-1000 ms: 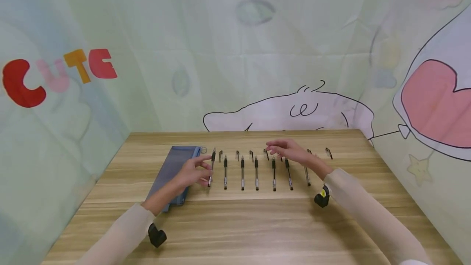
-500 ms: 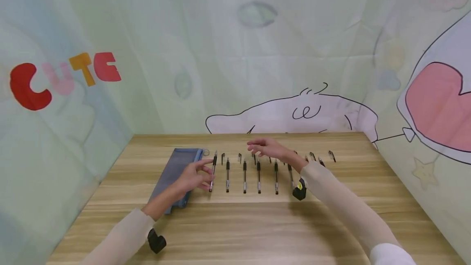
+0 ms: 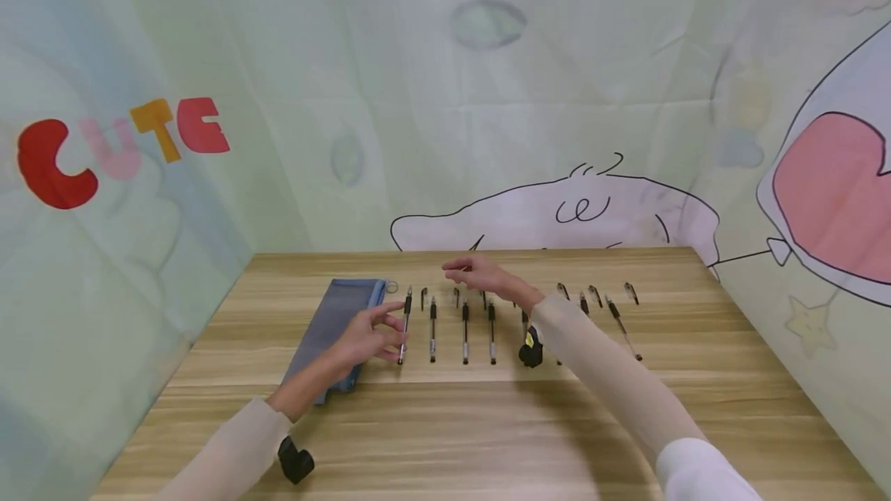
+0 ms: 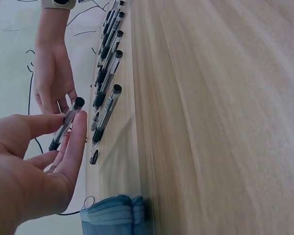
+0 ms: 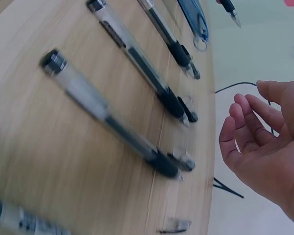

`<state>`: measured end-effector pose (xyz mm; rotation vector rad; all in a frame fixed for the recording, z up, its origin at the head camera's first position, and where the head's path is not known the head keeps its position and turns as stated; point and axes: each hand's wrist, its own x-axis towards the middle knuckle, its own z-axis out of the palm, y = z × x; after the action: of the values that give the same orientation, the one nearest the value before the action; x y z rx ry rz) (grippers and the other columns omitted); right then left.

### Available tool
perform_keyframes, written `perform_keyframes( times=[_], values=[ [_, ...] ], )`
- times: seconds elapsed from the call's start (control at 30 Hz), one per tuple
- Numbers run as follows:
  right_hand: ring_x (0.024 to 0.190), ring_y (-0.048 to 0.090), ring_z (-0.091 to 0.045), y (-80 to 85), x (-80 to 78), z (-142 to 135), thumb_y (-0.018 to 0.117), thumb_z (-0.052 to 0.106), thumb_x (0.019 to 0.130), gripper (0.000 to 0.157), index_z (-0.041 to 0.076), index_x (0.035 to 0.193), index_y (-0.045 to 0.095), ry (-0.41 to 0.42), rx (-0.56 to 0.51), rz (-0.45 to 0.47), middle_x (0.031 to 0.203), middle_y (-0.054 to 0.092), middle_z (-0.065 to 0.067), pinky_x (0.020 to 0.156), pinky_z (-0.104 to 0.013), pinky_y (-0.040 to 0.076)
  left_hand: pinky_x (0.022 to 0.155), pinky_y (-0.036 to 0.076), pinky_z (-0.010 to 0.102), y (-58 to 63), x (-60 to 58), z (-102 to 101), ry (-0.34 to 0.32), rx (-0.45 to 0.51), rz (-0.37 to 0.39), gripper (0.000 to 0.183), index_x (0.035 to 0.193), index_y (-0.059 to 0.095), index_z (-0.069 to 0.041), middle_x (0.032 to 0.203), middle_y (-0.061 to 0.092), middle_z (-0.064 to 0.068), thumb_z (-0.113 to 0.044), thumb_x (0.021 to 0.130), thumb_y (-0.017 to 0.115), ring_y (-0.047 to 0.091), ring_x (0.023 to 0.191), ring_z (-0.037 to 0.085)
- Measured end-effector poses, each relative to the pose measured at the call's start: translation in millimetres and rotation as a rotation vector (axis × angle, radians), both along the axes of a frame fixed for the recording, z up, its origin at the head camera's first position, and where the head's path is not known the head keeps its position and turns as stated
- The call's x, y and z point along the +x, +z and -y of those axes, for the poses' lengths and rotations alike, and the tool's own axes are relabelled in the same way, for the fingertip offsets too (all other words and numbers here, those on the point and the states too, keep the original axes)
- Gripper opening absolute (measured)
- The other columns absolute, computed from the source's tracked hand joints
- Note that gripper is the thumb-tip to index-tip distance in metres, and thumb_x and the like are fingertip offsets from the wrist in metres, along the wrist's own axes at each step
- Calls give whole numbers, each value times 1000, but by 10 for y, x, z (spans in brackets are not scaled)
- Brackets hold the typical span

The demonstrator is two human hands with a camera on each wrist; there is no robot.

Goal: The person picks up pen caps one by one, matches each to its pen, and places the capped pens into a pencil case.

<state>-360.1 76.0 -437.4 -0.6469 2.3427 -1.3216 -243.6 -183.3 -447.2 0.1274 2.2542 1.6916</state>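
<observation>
My left hand [image 3: 365, 337] pinches an uncapped black gel pen [image 3: 407, 323] between thumb and fingers, its tip pointing away from me. In the left wrist view this gel pen [image 4: 68, 117] is raised above the table. My right hand [image 3: 479, 274] hovers over the far part of the pen row, holding nothing; the right wrist view shows its fingers [image 5: 252, 127] loosely bent. Several uncapped gel pens [image 3: 465, 335] lie side by side, tips away. Behind them several pen caps [image 3: 424, 298] lie in a row, some covered by my right hand and forearm.
A blue-grey zip pouch [image 3: 323, 327] lies left of the pens, partly behind my left hand, with a small ring [image 3: 392, 287] at its far corner. The wooden table [image 3: 445, 431] meets a printed curtain [image 3: 313, 138] at the back and sides.
My right hand has moved left across the row, from the right-hand caps towards the left ones, uncovering pens on the right. The left hand keeps its hold on the gel pen, nearly still.
</observation>
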Motion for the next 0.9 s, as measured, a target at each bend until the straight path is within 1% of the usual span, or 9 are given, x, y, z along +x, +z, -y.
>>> perform_keyframes(
  times=[0.13,0.23,0.33,0.4,0.5,0.57,0.7,0.8,0.9],
  values=[
    [128,59,-35,-20,-11,135,53,21,108,43,-1,144,54,-6,-5,-30,142,60,-20,107,-46,55,76,67,39,-19,9,-3,9,2,15,67,156,38,-3,114,59,17,-1,95,67,72,81,18],
    [121,63,-31,-44,-22,241,55,20,106,40,-2,140,58,-11,3,-79,137,65,-19,101,-37,58,77,67,40,-30,13,6,2,-1,19,66,156,37,-2,114,60,17,-1,96,66,72,80,17],
    [113,66,-27,-83,-43,336,57,18,105,37,-2,135,62,-17,30,-149,131,68,-19,92,-27,59,78,67,39,-26,14,23,-8,1,11,66,157,35,-1,115,60,18,-2,97,65,71,80,16],
    [108,67,-26,-114,-57,387,59,16,104,34,-3,131,64,-27,43,-195,127,70,-19,87,-24,59,78,67,40,-15,16,31,-20,10,1,67,157,34,0,117,59,19,-3,97,65,71,81,16],
    [102,68,-27,-157,-67,474,61,12,102,30,-6,126,67,-41,69,-270,120,72,-21,82,-24,59,79,67,41,7,20,46,-31,23,-4,68,157,33,0,117,60,19,-4,97,66,71,82,15],
    [100,69,-29,-186,-64,535,61,10,101,29,-8,123,67,-44,99,-318,115,73,-21,81,-27,59,79,67,41,17,24,51,-36,26,-8,68,157,34,0,117,60,18,-4,97,66,71,83,15],
    [102,71,-29,-246,-49,645,64,12,100,29,-7,121,69,-56,198,-400,112,75,-19,87,-33,62,78,67,41,17,27,60,-29,31,-10,68,157,35,0,117,60,19,-3,97,67,71,84,14],
    [106,71,-29,-267,-34,689,67,15,98,31,-5,121,70,-102,253,-413,115,75,-19,91,-38,62,77,67,40,7,27,66,-25,39,-10,68,156,35,0,119,59,20,-3,96,67,71,86,14],
    [107,71,-30,-291,-23,699,71,20,97,34,-4,121,71,-154,285,-392,117,74,-19,94,-40,62,77,67,40,-2,32,76,-24,36,-11,68,156,35,0,119,60,20,-3,96,67,71,86,14]
  ],
)
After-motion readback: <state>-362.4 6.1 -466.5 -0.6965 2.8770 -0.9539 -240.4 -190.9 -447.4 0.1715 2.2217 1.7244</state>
